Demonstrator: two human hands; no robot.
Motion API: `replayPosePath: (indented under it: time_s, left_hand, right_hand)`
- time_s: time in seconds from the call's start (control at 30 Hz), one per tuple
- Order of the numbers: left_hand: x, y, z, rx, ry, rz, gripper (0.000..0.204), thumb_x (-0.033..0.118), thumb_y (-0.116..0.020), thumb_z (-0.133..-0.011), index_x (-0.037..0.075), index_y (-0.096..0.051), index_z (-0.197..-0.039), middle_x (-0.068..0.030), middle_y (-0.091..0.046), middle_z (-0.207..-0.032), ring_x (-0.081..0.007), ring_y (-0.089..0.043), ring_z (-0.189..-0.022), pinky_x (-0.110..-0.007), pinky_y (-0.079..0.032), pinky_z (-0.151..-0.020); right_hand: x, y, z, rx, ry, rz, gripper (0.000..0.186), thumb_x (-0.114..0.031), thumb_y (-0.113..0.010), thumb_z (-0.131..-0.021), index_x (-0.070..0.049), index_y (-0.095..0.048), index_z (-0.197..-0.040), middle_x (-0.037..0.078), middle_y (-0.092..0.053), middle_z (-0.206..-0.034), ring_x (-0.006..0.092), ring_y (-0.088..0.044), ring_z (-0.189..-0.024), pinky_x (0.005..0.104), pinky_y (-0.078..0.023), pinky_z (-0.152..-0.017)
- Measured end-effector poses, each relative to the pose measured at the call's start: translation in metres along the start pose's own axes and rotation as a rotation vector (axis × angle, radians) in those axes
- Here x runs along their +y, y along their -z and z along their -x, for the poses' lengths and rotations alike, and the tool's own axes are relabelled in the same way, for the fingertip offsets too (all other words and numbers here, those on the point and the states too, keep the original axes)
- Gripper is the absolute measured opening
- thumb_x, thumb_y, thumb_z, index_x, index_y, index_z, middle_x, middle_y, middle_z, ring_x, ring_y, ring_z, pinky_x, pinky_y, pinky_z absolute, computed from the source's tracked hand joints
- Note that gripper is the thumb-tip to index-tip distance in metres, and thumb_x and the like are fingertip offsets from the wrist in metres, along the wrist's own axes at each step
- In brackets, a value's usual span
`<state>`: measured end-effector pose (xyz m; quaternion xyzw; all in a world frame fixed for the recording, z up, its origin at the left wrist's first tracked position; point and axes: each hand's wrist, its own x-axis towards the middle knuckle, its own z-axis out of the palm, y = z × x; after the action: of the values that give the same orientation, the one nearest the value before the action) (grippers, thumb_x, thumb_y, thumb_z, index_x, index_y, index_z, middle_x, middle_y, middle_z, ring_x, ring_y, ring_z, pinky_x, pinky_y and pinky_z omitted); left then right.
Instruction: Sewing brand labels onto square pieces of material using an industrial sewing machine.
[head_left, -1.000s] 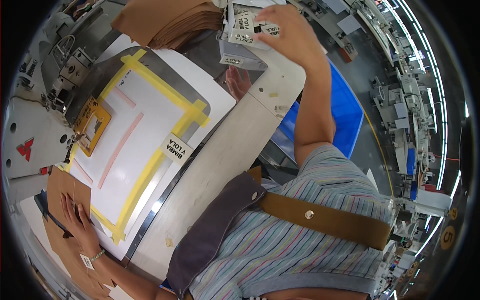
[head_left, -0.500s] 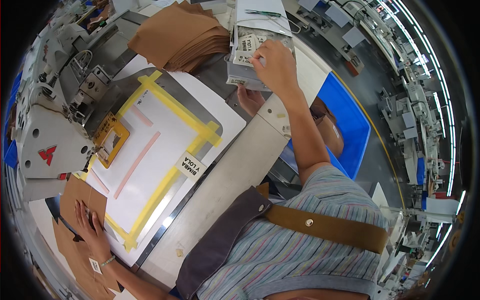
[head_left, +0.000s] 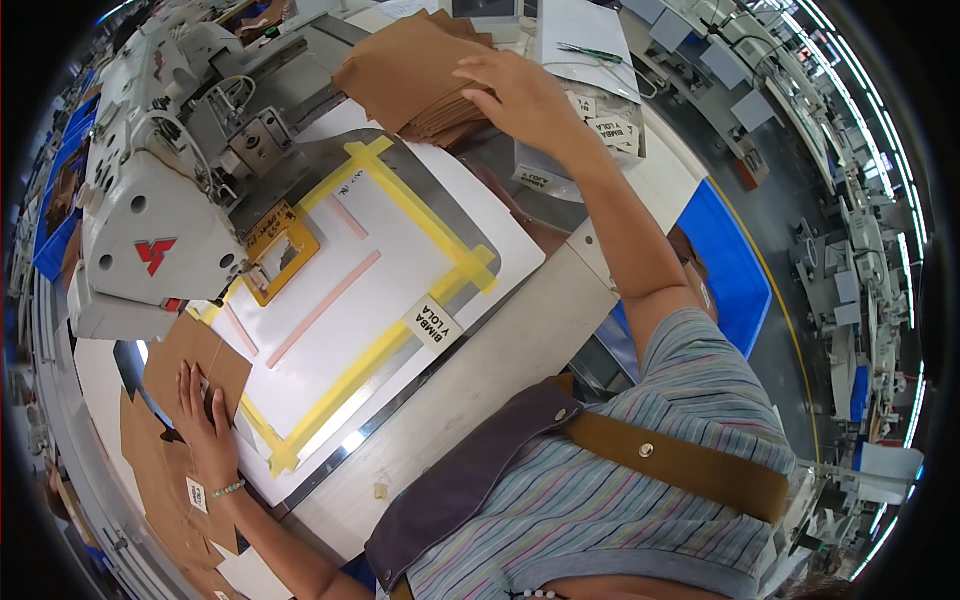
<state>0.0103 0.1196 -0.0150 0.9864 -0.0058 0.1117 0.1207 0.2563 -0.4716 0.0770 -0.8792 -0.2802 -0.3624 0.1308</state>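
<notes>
My left hand [head_left: 207, 425] lies open, fingers spread on a brown panel [head_left: 185, 345] at the lower left, with more brown pieces beneath. My right hand [head_left: 515, 100] is open with curved fingers over the right edge of a stack of brown pieces [head_left: 395, 70]; contact is unclear. Beside it, a clear box [head_left: 540, 150] holds white labels [head_left: 612, 132]. The white work template [head_left: 320, 310] has yellow tape, pink strips and a white label [head_left: 430, 322]. A hand-like shape [head_left: 535, 230] under the box may be a reflection; I cannot tell.
A white sewing machine [head_left: 160, 210] with a yellow clamp [head_left: 300, 245] stands at the left. A blue bin [head_left: 735, 290] with brown pieces is beyond the pale table edge [head_left: 520, 340]. Green scissors [head_left: 590, 53] lie on white paper above the box. Machines line the aisle at the right.
My right hand has moved from the labels in the box leftward and up, over the brown stack. My left hand stays on the panel. The whole view has shifted.
</notes>
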Motion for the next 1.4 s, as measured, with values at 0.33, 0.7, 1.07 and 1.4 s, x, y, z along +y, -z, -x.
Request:
replayPosePath:
  time_s: [0.33, 0.7, 1.07, 1.4]
  left_hand:
    - [0.002, 0.002, 0.004, 0.080, 0.010, 0.040, 0.046, 0.019, -0.058, -0.111, 0.007, -0.058, -0.155, -0.0135, -0.050, -0.167, -0.0359, -0.041, -0.158, -0.049, -0.033, -0.129]
    - [0.098, 0.041, 0.000, 0.288, -0.210, 0.105, 0.031, -0.002, -0.066, -0.101, 0.003, -0.073, -0.131, -0.0156, -0.070, -0.143, -0.0352, -0.067, -0.129, -0.045, -0.055, -0.107]
    - [0.218, -0.002, -0.048, 0.120, -0.488, 0.280, 0.046, 0.000, -0.080, -0.088, 0.001, -0.070, -0.132, -0.0139, -0.072, -0.136, -0.0321, -0.072, -0.109, -0.041, -0.060, -0.093]
    - [0.221, -0.066, -0.091, 0.231, -0.702, 0.018, 0.025, 0.003, -0.072, -0.087, -0.001, -0.072, -0.111, -0.0113, -0.076, -0.119, -0.0257, -0.068, -0.096, -0.038, -0.060, -0.081]
  right_hand:
    - [0.000, -0.045, -0.021, -0.224, -0.006, 0.052, 0.021, -0.015, -0.071, -0.098, -0.007, -0.081, -0.114, 0.004, -0.077, -0.129, 0.0261, -0.070, -0.120, 0.0406, -0.057, -0.101]
    - [-0.004, -0.038, -0.042, -0.123, -0.136, -0.048, 0.020, -0.011, -0.069, -0.097, -0.007, -0.080, -0.113, 0.007, -0.079, -0.123, 0.0295, -0.074, -0.110, 0.0398, -0.059, -0.097]
    - [-0.136, -0.063, 0.024, -0.139, 0.573, -0.014, 0.015, -0.017, -0.070, -0.083, -0.007, -0.070, -0.095, 0.012, -0.075, -0.110, 0.0258, -0.070, -0.097, 0.0355, -0.054, -0.085]
    - [-0.136, -0.052, 0.062, -0.326, 0.549, -0.210, 0.027, -0.011, -0.067, -0.091, -0.005, -0.073, -0.116, 0.015, -0.073, -0.134, 0.0306, -0.071, -0.121, 0.0409, -0.057, -0.100]
